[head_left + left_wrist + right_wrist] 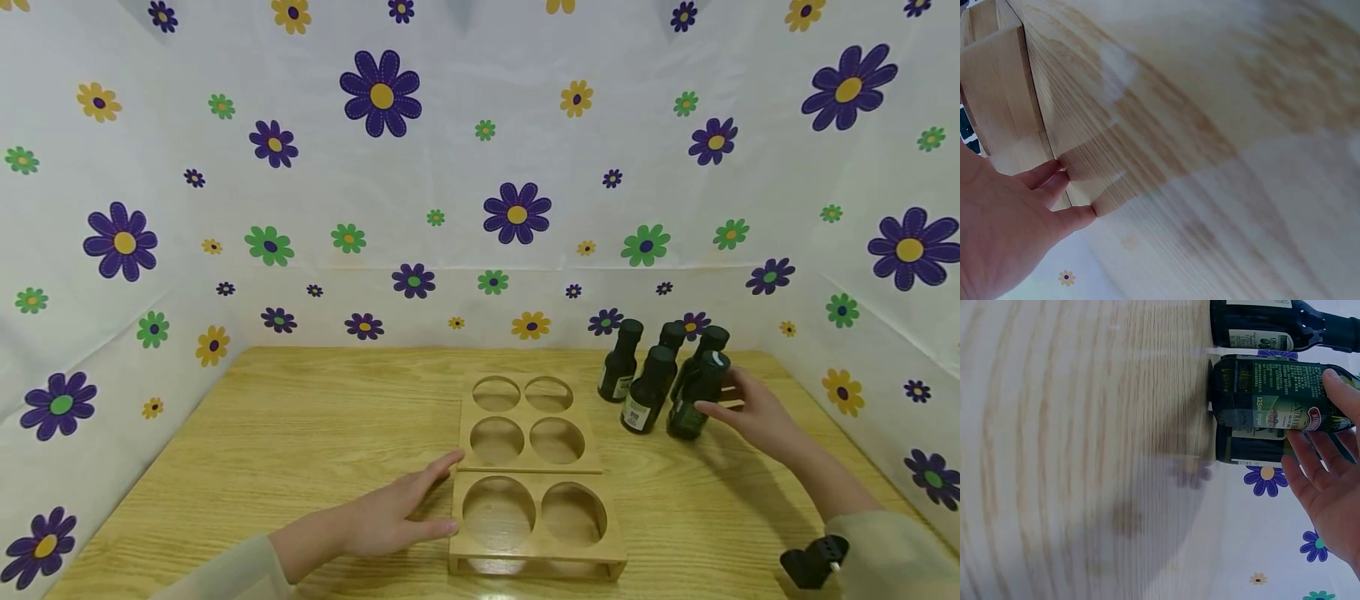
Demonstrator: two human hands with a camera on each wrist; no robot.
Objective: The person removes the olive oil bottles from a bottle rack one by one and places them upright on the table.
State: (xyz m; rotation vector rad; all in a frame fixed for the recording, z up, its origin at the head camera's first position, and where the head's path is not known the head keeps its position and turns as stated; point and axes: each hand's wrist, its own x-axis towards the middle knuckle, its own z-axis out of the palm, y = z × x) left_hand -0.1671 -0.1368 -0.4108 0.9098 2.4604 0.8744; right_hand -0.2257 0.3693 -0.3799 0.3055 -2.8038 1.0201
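Observation:
At the table's right side, my right hand (pixel 757 412) reaches round a dark green olive oil bottle (pixel 699 398). In the right wrist view its thumb lies on the bottle's labelled front (pixel 1272 394), near the shoulder, while the other fingers curve round the opposite side. My left hand (pixel 390 508) is at the left side of a wooden bottle rack (pixel 528 468), thumb and fingers spread along its edge. The left wrist view shows those fingertips right at the rack's side wall (pixel 1007 94). The rack has two stepped levels with round holes, and no bottle stands in them.
Several more dark bottles stand close about the held one, among them one with a pale label (pixel 647 396) and one at the left of the group (pixel 619 367). A black object (pixel 813 562) is by the right sleeve. A flower-patterned cloth (pixel 450 167) surrounds the wooden table (pixel 322 417).

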